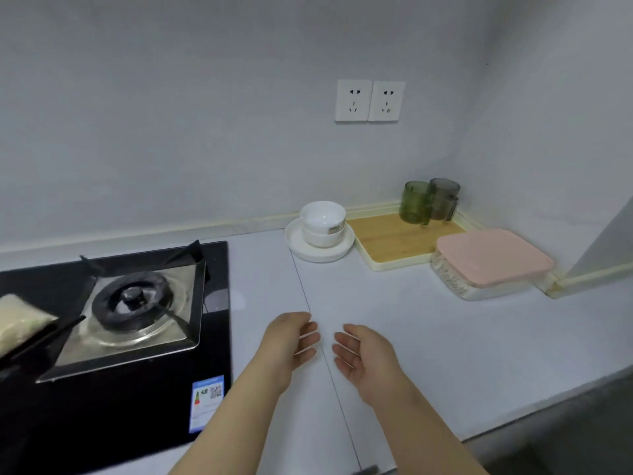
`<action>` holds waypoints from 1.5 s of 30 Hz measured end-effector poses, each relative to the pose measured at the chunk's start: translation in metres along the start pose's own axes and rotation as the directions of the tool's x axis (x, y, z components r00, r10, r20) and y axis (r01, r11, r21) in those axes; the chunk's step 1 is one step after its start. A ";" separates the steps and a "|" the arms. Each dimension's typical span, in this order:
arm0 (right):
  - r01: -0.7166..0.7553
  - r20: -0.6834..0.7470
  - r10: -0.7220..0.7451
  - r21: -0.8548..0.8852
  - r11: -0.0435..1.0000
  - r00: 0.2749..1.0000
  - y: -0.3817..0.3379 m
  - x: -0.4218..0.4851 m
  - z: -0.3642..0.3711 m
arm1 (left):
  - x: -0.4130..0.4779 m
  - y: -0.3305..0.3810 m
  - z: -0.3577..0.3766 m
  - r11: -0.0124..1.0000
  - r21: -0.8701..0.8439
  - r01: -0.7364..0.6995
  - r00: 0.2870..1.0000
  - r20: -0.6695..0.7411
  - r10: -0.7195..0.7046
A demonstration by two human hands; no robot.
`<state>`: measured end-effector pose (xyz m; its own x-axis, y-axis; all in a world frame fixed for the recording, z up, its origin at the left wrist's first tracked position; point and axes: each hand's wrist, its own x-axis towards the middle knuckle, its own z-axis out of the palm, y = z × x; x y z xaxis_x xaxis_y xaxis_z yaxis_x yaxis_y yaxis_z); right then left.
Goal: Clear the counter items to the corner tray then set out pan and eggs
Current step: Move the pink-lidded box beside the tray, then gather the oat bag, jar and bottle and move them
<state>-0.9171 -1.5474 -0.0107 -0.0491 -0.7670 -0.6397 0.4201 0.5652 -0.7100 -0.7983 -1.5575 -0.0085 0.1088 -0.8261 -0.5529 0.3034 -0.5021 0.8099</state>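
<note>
A wooden tray with a cream rim (387,240) lies in the far right corner of the white counter. A green cup (415,202) and a grey cup (444,199) stand at its back. Left of the tray, two stacked white bowls (322,222) rest on a white plate (301,250). A clear container with a pink lid (493,257) sits at the tray's right front edge. My left hand (291,341) and my right hand (364,354) hover over the counter's middle, palms facing each other, fingers apart, holding nothing. No pan or eggs are in view.
A black gas stove (133,303) with one burner fills the left side. A pale bag (19,320) lies at its left edge. Two wall sockets (370,101) are above the bowls. The counter's front edge runs at the lower right.
</note>
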 end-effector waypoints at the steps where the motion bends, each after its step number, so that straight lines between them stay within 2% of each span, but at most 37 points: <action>1: -0.009 0.017 0.009 -0.015 1.000 1.000 0.009 -0.009 -0.002 | -0.011 -0.007 -0.006 1.000 -0.012 -0.005 1.000 -0.020 0.005; 10: -0.119 0.168 0.150 -0.179 0.977 0.974 0.100 -0.102 -0.016 | -0.127 -0.089 -0.065 0.986 -0.162 0.038 0.984 -0.167 -0.065; 15: -0.127 0.240 0.212 -0.325 0.937 0.947 0.146 -0.144 0.009 | -0.180 -0.108 -0.134 0.966 -0.246 -0.079 0.927 -0.374 -0.019; 19: -0.094 0.317 0.252 -0.439 0.893 0.915 0.186 -0.181 0.049 | -0.226 -0.121 -0.194 0.935 -0.321 -0.148 0.891 -0.454 -0.015; 23: -0.063 0.402 0.316 -0.530 0.846 0.859 0.247 -0.226 0.098 | -0.283 -0.135 -0.265 0.892 -0.388 -0.234 0.818 -0.574 -0.035; 27: -0.044 0.460 0.448 -0.658 0.752 0.767 0.347 -0.306 0.159 | -0.370 -0.169 -0.371 0.837 -0.414 -0.358 0.691 -0.721 -0.061; 33: -0.011 0.495 0.568 -0.748 0.664 0.658 0.465 -0.411 0.221 | -0.478 -0.206 -0.492 0.823 -0.369 -0.431 0.533 -0.840 -0.097; 38: 0.024 0.496 0.648 -0.804 0.594 0.578 0.545 -0.484 0.258 | -0.549 -0.235 -0.569 0.800 -0.369 -0.474 0.457 -0.879 -0.135; 45: 0.107 0.484 0.680 -0.849 0.518 0.550 0.614 -0.529 0.313 | -0.589 -0.252 -0.651 0.736 -0.418 -0.532 0.391 -0.892 -0.224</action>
<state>-0.3491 -0.8896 -0.0162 0.6977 -0.1847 -0.6922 -0.5564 0.4688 -0.6860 -0.3230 -0.7780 -0.0149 0.8194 0.0175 -0.5729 0.5614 0.1768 0.8084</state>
